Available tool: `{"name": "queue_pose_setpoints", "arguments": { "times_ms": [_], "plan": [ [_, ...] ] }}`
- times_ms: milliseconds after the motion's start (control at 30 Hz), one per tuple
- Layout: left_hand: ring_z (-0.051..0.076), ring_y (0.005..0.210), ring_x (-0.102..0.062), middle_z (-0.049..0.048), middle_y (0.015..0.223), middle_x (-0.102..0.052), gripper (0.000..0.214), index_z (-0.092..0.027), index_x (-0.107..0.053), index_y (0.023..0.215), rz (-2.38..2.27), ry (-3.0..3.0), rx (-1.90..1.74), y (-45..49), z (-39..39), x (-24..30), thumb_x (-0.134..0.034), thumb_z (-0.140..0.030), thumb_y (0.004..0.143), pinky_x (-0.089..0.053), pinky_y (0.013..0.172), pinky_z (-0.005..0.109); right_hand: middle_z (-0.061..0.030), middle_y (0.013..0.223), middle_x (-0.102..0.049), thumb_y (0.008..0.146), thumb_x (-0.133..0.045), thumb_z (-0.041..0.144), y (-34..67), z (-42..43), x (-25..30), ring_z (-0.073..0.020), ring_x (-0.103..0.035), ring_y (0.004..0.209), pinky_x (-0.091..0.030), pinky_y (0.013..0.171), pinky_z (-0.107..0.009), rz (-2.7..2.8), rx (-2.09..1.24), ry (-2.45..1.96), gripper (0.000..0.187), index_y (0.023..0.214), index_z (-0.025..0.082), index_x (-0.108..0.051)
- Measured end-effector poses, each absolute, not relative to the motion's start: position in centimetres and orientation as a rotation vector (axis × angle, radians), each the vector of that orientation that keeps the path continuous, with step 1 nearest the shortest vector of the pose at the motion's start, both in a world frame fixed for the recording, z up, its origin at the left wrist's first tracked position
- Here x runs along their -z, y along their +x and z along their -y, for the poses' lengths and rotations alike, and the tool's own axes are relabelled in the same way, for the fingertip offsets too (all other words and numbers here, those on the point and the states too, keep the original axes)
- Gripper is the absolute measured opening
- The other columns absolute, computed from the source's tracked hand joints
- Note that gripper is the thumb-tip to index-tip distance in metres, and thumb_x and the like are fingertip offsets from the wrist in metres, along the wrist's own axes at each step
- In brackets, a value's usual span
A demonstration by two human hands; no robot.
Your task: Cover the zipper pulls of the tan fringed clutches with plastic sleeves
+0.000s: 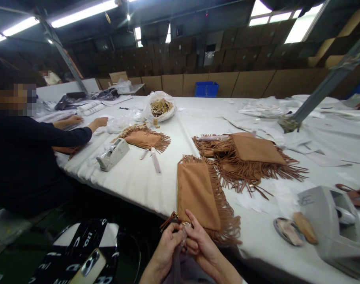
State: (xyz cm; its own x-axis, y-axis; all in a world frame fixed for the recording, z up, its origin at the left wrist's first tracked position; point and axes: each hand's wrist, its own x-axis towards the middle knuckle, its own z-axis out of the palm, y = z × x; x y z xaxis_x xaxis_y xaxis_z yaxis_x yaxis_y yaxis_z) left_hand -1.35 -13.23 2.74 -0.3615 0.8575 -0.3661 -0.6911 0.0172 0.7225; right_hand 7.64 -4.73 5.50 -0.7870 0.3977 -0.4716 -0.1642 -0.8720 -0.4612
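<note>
Left hand (167,241) and right hand (200,238) pinch pale wrapping (184,233); the pouch (197,193) seems light, soft, best held by its edge.

4+ fringed pouches (196,193), overlap hides exact count.
2 tape dispensers (330,236), 1 phone (94,271), 2 own hands (204,249), 2 co-worker hands (100,122).
</note>
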Motion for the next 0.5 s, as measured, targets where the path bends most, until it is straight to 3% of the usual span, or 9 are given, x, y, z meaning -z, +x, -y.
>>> {"name": "queue_pose_setpoints", "arguments": {
  "times_ms": [133,200,333,500],
  "plan": [
    [0.013,0.054,-0.060,0.0037,0.065,-0.066,0.050,-0.013,-0.061,0.091,-1.067,0.063,-1.678,-2.0,13.0,-2.1,-0.067,-0.059,0.072,-0.042,0.052,0.023,0.0015,0.083,-0.066,0.071,-0.078,0.030,7.1,5.0,-5.1,0.0013,-0.029,0.035,-0.018,0.036,-0.013,0.699,-2.569,-0.847,0.085,0.140,0.028,-0.028],
    [0.015,0.053,-0.061,0.0028,0.061,-0.065,0.055,-0.013,-0.062,0.094,-1.156,-0.071,-1.755,-2.4,12.5,-1.5,-0.067,-0.063,0.070,-0.043,0.052,0.024,-0.0011,0.083,-0.068,0.071,-0.078,0.033,7.0,5.3,-4.8,0.0009,-0.029,0.034,-0.019,0.035,-0.013,0.782,-2.524,-0.832,0.088,0.141,0.025,-0.025],
    [0.010,0.046,-0.054,-0.0025,0.057,-0.060,0.049,-0.014,-0.063,0.090,-1.241,-0.255,-1.860,-3.2,11.2,-0.6,-0.076,-0.054,0.064,-0.038,0.047,0.021,-0.0061,0.084,-0.071,0.069,-0.079,0.039,7.1,5.4,-3.4,-0.0003,-0.031,0.034,-0.019,0.034,-0.014,0.942,-2.478,-0.792,0.092,0.141,0.021,-0.025],
    [0.010,0.052,-0.055,-0.0016,0.064,-0.062,0.034,-0.015,-0.062,0.081,-1.367,-0.377,-1.906,-3.2,10.6,-0.9,-0.076,-0.040,0.064,-0.042,0.050,0.021,-0.0076,0.084,-0.072,0.063,-0.078,0.055,7.6,4.8,-1.7,-0.0026,-0.037,0.032,-0.025,0.034,-0.016,1.192,-2.458,-0.759,0.102,0.143,0.021,-0.023]
  ]
}}
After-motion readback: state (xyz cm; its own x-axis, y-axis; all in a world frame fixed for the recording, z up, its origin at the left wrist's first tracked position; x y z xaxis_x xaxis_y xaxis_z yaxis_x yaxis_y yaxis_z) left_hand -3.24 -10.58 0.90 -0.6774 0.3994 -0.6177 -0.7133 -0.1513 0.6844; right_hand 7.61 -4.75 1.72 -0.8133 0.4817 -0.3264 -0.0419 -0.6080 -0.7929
